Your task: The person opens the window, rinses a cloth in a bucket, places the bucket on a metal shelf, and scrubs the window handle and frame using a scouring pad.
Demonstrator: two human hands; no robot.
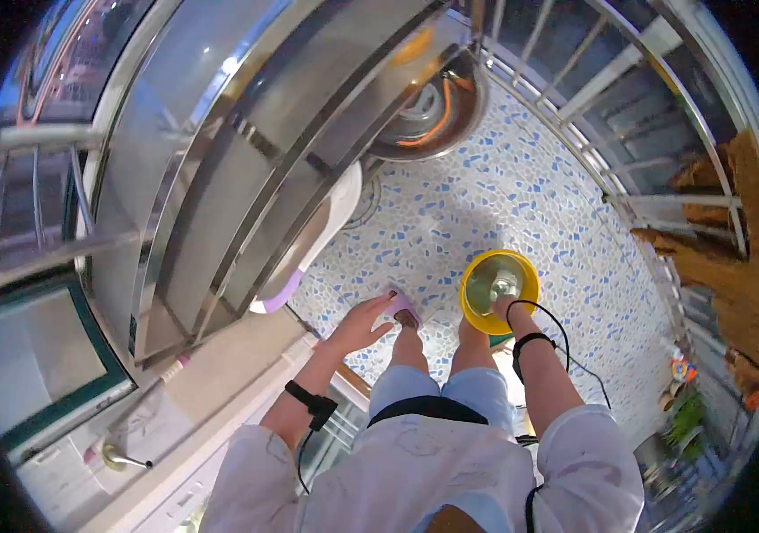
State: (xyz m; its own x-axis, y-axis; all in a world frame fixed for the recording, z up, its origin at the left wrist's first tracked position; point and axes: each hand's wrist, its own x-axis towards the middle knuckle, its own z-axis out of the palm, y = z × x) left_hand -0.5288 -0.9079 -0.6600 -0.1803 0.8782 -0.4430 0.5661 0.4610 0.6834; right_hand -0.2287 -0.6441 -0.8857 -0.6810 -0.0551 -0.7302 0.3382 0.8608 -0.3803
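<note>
My right hand [504, 307] reaches over the near rim of a yellow bucket [536, 284] and into it. Its fingers look drawn together at a bright, shiny patch [504, 283] inside, which I cannot make out. The bucket is in front of my right leg and hides that foot. Well to the left, my left hand [363, 327] hangs open in the air with its fingers stretched out and nothing in them. Below it and slightly right is my foot in a light purple slipper [400, 307].
Metal shelving [246, 178] rises at the left, with a white and purple basin [330, 218] under it. A large round metal basin [459, 133] lies farther ahead on the patterned floor [433, 231]. Railings [610, 178], torn brown cardboard [743, 266] and green plants [686, 417] line the right.
</note>
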